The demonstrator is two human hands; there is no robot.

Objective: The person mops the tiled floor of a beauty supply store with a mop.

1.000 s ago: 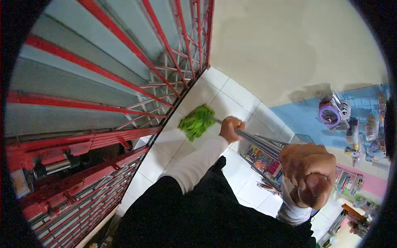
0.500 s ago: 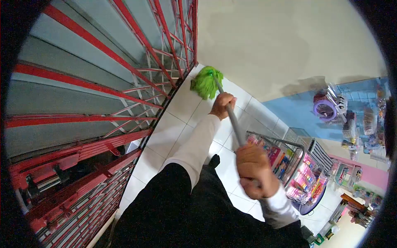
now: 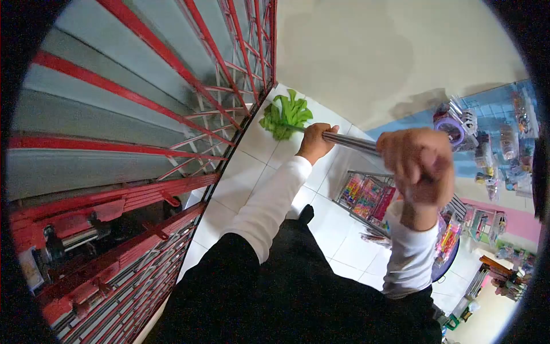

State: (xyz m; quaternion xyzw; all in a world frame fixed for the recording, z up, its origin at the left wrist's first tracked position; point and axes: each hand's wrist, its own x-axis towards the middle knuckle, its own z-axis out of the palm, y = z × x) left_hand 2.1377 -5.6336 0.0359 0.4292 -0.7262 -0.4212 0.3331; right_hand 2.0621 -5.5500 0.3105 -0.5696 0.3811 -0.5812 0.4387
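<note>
A green mop head [image 3: 286,114] lies spread on the white tiled floor [image 3: 246,178], in the corner between the red gate and the wall. My left hand [image 3: 317,142] is wrapped round the grey mop handle [image 3: 356,143] just above the mop head. Farther up, at the handle's upper end, my right hand [image 3: 419,166] is closed round it, somewhat blurred. The handle slants from the mop head up to the right.
A red folding gate [image 3: 166,149] runs along the left. Behind my right hand stands a wire rack with colourful packets [image 3: 366,198]. Hanging goods, among them a purple tape roll [image 3: 448,132], are on the blue wall section at right. My foot [image 3: 306,214] is on the floor.
My right hand has risen and moved right, tilting the handle flatter. My left hand has shifted slightly right. The mop head's strands have fanned out.
</note>
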